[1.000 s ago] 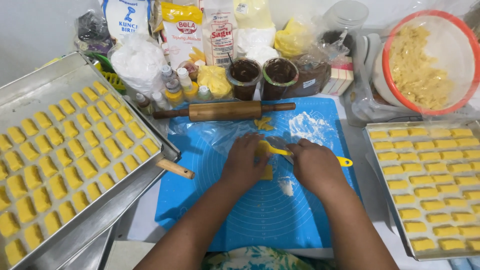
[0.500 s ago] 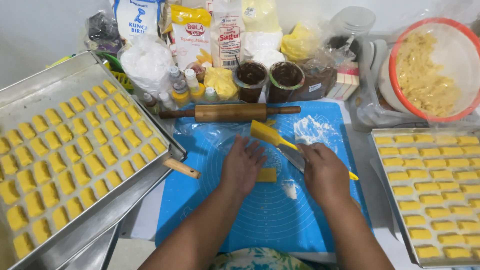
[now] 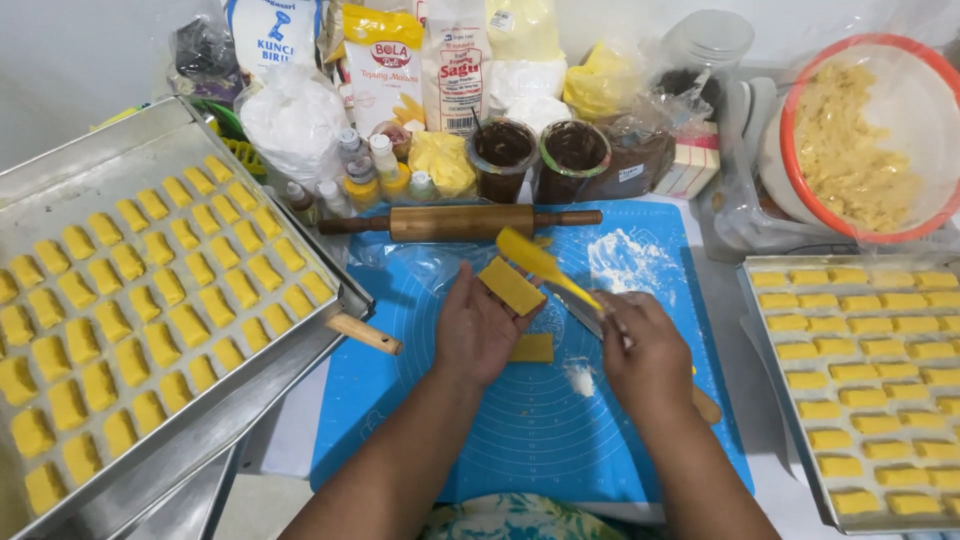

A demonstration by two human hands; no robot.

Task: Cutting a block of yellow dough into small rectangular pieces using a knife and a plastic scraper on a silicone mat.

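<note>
While half a second ago the yellow dough piece [image 3: 511,285] was lying flat on the blue mat [image 3: 520,430] between the hands, the left hand [image 3: 480,325] is now lifting it clear, fingers curling under and pinching it, so the piece is sitting tilted above the mat. The right hand [image 3: 640,345] is closing around the yellow spatula [image 3: 545,265], whose blade is now angling up beside the lifted piece rather than lying low toward the mat; that suggests the piece is being freed and picked up. A second, smaller dough block [image 3: 532,347] is staying on the mat just below the left hand. The dough is looking smooth, firm and rectangular, matte yellow. The mat is looking soft and rubbery, printed with circles and dusted with white flour [image 3: 625,260]. A wooden rolling pin [image 3: 460,222] is lying across the mat's far edge. Metal trays are flanking the mat, the left tray [image 3: 120,160] and right tray [image 3: 760,400] both carrying rows of small yellow pieces.
</note>
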